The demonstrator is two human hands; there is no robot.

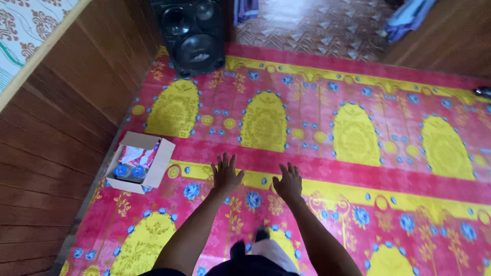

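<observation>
Your left hand [225, 175] is stretched out ahead of you, palm down, fingers spread wide, and it grips nothing. Your right hand [288, 182] is just beside it in the same posture: fully open and empty. Both hover over the patterned mat [358, 168], above the yellow band with blue flowers that runs across it; the view does not show whether either palm touches the surface.

Hazards, as a judgement: you stand on the mat with your arms forward, so a fold or a slide of the mat on the floor beneath it could cost you your footing. A sweep of the left hand outward could tip the open cardboard box [138, 163], which lies near that hand, against the wooden wall [56, 133].

Surroundings: the box holds blue-capped bottles [129, 171] packed upright, with printed material behind them. A black loudspeaker [191, 33] stands at the far edge of the mat, well apart from both hands. Beyond it lies a patterned floor [317, 23] with blue cloth [406, 18] hanging at the upper right. Nothing lies between your hands and the mat.
</observation>
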